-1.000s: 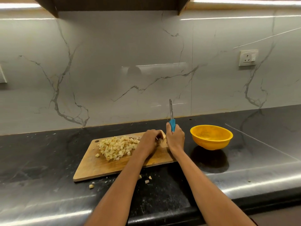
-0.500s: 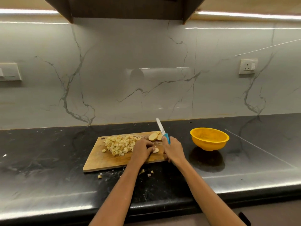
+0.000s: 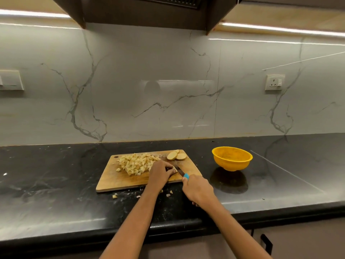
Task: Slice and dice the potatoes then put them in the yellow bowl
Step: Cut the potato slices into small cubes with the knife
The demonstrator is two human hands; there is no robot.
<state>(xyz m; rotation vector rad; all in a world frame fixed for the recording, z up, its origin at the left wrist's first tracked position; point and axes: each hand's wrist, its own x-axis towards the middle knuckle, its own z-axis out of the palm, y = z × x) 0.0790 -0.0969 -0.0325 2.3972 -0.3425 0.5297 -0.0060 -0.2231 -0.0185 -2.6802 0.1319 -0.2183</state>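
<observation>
A wooden cutting board (image 3: 115, 179) lies on the black counter. A pile of diced potato (image 3: 137, 163) covers its middle. Three round potato slices (image 3: 176, 155) lie at its far right corner. My left hand (image 3: 161, 173) holds a small potato piece (image 3: 174, 170) down on the board with curled fingers. My right hand (image 3: 197, 189) grips a knife with a blue handle (image 3: 186, 176), its blade (image 3: 178, 168) lowered flat against that piece. The yellow bowl (image 3: 232, 158) stands to the right of the board and looks empty.
A few potato bits (image 3: 114, 196) lie on the counter (image 3: 56, 184) in front of the board. The counter's front edge runs just below my forearms. A marble wall with a socket (image 3: 274, 82) stands behind, and a hood hangs overhead.
The knife has come down from upright to lying across the potato piece on the board. My left hand has moved from the slices to that piece. The camera has tilted up and back.
</observation>
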